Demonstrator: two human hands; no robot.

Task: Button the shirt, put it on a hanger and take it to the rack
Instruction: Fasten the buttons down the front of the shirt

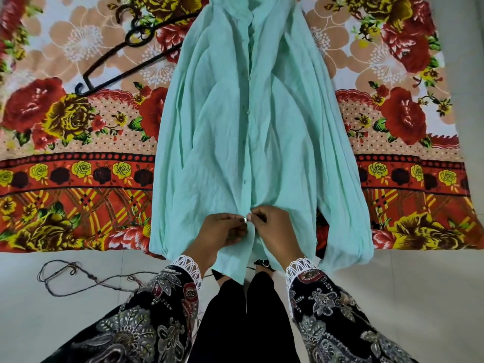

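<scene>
Cloth nearly everywhere I looked

The shirt was thin, matt mint cloth, finely creased; the blanket under it was plush printed fabric with a slight sheen. The hanger looked like smooth dark plastic. The floor was pale, glossy tile, and my sleeves were patterned cloth with white lace cuffs.

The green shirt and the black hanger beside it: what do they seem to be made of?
The shirt looks like thin, matte woven cloth, perhaps cotton: it lies limp with many fine creases. The hanger looks like hard black plastic or coated metal, with thin, stiff, straight bars and a slight sheen; which one I cannot tell.
</scene>
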